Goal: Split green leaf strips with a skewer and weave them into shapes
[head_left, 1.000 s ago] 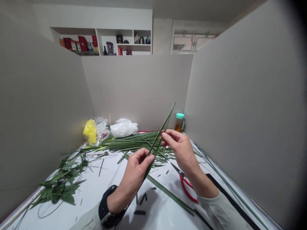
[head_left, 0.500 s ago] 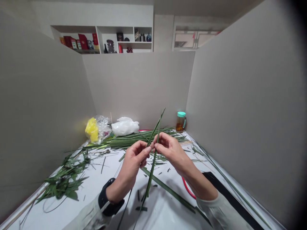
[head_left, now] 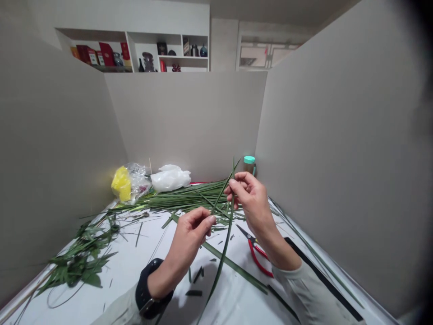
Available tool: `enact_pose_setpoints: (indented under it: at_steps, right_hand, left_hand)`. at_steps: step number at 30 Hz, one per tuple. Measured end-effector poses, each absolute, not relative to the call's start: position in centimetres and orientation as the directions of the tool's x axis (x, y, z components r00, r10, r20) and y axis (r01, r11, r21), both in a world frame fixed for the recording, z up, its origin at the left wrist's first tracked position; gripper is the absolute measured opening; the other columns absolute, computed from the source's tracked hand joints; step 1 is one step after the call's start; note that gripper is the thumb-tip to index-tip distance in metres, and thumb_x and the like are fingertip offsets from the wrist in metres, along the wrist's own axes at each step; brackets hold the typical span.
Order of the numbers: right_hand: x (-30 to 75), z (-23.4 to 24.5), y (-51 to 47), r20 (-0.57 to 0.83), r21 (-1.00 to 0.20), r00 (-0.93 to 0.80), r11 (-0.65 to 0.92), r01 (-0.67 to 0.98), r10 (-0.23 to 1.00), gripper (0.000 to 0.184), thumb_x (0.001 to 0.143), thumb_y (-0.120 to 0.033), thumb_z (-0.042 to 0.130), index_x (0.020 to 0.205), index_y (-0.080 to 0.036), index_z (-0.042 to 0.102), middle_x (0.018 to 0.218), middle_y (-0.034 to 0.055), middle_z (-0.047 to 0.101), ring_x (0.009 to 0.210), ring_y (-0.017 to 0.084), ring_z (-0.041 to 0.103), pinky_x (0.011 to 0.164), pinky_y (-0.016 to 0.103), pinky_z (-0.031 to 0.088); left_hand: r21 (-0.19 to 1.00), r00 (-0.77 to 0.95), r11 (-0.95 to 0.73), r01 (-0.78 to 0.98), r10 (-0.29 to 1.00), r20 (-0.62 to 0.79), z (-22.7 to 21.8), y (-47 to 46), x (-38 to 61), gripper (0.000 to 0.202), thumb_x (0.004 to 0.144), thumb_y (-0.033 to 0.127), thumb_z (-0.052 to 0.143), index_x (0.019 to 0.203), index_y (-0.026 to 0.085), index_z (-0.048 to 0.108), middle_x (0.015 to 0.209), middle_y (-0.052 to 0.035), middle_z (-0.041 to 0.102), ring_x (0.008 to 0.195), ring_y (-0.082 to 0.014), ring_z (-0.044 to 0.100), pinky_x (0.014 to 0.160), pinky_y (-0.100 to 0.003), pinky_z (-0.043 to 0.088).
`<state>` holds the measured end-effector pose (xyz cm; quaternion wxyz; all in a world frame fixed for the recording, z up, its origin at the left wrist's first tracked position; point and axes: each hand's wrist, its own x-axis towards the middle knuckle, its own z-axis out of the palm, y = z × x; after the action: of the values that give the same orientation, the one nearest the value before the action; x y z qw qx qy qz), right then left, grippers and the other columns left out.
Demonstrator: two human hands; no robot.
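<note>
A long narrow green leaf strip hangs from my right hand, pinched between thumb and fingers near its upper part. Its lower end curves down toward the near side of the table. My left hand wears a black wristwatch and is lower and to the left, its thumb and fingers closed on the bottom end of a thinner leaf strip. This thinner strip slants up to the right and crosses the longer one by my right fingertips. Red-handled scissors lie partly hidden beneath my right forearm.
Behind my hands lies a pile of long green leaves. Cut scraps and a wide strip lie on the white tabletop. Leafy stems are at left, plastic bags and a teal-lidded jug at the back. Grey partitions enclose three sides.
My hands have moved apart: the right went up and to the right with the long strip, the left slightly down. More of the scissors now shows. The view has shifted slightly.
</note>
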<state>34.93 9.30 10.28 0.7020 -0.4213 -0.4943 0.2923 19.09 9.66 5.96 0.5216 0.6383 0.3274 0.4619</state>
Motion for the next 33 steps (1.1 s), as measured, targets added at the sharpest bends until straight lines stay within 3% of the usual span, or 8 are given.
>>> enact_pose_setpoints:
  at_steps: [6,11,15,18,22,25,33]
  right_hand:
    - [35.7,10.3,9.6,0.472,-0.867,0.386,0.498,0.038,0.792,0.028,0.084,-0.044,0.064,0.094,-0.018,0.06,0.061,-0.0036,0.063,0.045,0.009,0.056,0.038,0.018,0.039]
    - [35.9,10.7,9.6,0.4,-0.887,0.312,0.45,-0.106,0.862,0.043,0.079,-0.057,0.07,0.093,-0.017,0.061,0.067,0.0,0.068,0.05,0.01,0.059,0.037,0.017,0.04]
    - [36.2,11.2,9.4,0.362,-0.883,0.291,0.426,-0.196,0.885,0.044,0.074,-0.056,0.077,0.088,-0.017,0.062,0.066,-0.0002,0.067,0.051,0.009,0.056,0.039,0.018,0.041]
    - [36.2,11.2,9.2,0.35,-0.888,0.243,0.403,-0.22,0.905,0.04,0.075,-0.053,0.078,0.089,-0.018,0.064,0.07,-0.0001,0.067,0.056,0.009,0.057,0.043,0.018,0.042]
    - [35.5,11.1,8.7,0.383,-0.907,0.094,0.394,-0.149,0.919,0.028,0.077,-0.039,0.08,0.091,-0.019,0.067,0.078,0.0004,0.068,0.069,0.011,0.063,0.054,0.02,0.048]
    - [34.7,11.0,8.2,0.399,-0.917,-0.043,0.399,-0.025,0.916,0.018,0.078,-0.03,0.078,0.087,-0.018,0.069,0.075,-0.0011,0.067,0.068,0.011,0.061,0.06,0.023,0.049]
    - [34.3,11.0,8.1,0.438,-0.892,-0.103,0.446,0.075,0.893,0.015,0.081,-0.031,0.075,0.085,-0.019,0.068,0.075,-0.0024,0.064,0.064,0.01,0.055,0.062,0.024,0.046]
  left_hand:
    - [0.972,0.379,-0.23,-0.051,0.896,0.232,6.1,9.2,19.2,0.031,0.083,0.044,0.067,0.07,0.016,0.06,0.057,0.0045,0.044,0.05,-0.0076,0.034,0.047,-0.023,0.024]
    - [0.986,0.448,-0.131,-0.103,0.879,0.163,6.4,9.3,18.8,0.03,0.081,0.041,0.073,0.074,0.016,0.059,0.063,0.0045,0.044,0.053,-0.0066,0.03,0.047,-0.022,0.021]
    - [0.996,0.616,0.012,-0.092,0.786,0.047,6.6,9.5,18.4,0.03,0.08,0.04,0.075,0.075,0.013,0.063,0.068,0.0006,0.054,0.053,-0.0057,0.028,0.048,-0.023,0.015]
    - [0.989,0.623,0.057,-0.133,0.781,0.039,6.8,9.4,18.3,0.028,0.078,0.037,0.077,0.073,0.013,0.063,0.066,0.0,0.056,0.052,-0.0056,0.03,0.048,-0.024,0.015]
    - [0.984,0.53,-0.001,-0.179,0.843,0.097,7.4,9.2,18.3,0.027,0.075,0.034,0.079,0.071,0.014,0.061,0.063,0.0026,0.052,0.051,-0.0054,0.028,0.048,-0.024,0.014]
    - [0.975,0.45,-0.081,-0.205,0.877,0.168,7.9,9.2,18.1,0.026,0.076,0.035,0.079,0.072,0.014,0.062,0.064,0.0029,0.053,0.051,-0.0055,0.028,0.048,-0.024,0.016]
    - [0.957,0.36,-0.209,-0.202,0.893,0.271,8.1,9.6,17.7,0.021,0.076,0.031,0.078,0.071,0.014,0.067,0.064,0.0039,0.05,0.055,-0.0067,0.032,0.051,-0.024,0.022]
